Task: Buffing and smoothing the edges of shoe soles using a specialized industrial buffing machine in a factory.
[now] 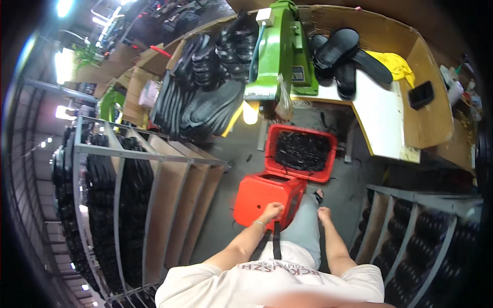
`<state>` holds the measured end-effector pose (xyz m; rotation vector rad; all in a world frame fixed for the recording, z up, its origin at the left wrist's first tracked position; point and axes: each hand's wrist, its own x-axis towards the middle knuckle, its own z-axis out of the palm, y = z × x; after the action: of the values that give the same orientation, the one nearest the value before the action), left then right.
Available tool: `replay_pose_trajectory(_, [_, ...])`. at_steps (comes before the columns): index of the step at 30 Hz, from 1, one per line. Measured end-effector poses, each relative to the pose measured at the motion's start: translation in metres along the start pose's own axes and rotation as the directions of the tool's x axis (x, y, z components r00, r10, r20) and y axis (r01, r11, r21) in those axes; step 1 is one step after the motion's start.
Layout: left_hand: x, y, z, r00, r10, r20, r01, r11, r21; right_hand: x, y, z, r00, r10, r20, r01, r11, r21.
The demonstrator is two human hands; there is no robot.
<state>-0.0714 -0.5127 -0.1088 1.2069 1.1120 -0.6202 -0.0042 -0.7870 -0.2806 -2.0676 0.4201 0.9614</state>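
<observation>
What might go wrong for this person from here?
The red stool stands right beside the person's leg, so they might trip on it. Black scraps lie about the floor, so a foot could slip. The open red bin holds many scraps; a knock might spill some.

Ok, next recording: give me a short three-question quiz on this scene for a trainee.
1. True or false: the yellow cloth lies left of the green machine.
2. What does the red tray hold? A) white paper B) black scraps C) shiny bolts
3. Which hand overlaps the boxy red plastic piece in this view?

Key:
1. False; it lies to the right.
2. B
3. The left hand.
</observation>
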Motion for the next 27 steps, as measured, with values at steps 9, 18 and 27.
replay_pose_trajectory(9, [0.020, 0.046, -0.014, 0.972, 0.140, -0.189, -0.099, 0.973, 0.209, 0.085, -0.120, 0.021, 0.955, -0.026, 0.296, -0.023, 0.986, 0.163])
replay_pose_trajectory(18, [0.063, 0.074, -0.139, 0.950, 0.304, 0.074, -0.264, 0.648, 0.715, 0.057, -0.219, 0.139, 0.857, -0.231, 0.462, 0.374, 0.894, -0.246])
replay_pose_trajectory(27, [0.175, 0.205, -0.301, 0.687, 0.579, -0.439, -0.549, 0.810, 0.208, 0.047, -0.262, 0.203, 0.829, 0.085, 0.553, 0.304, 0.762, -0.573])
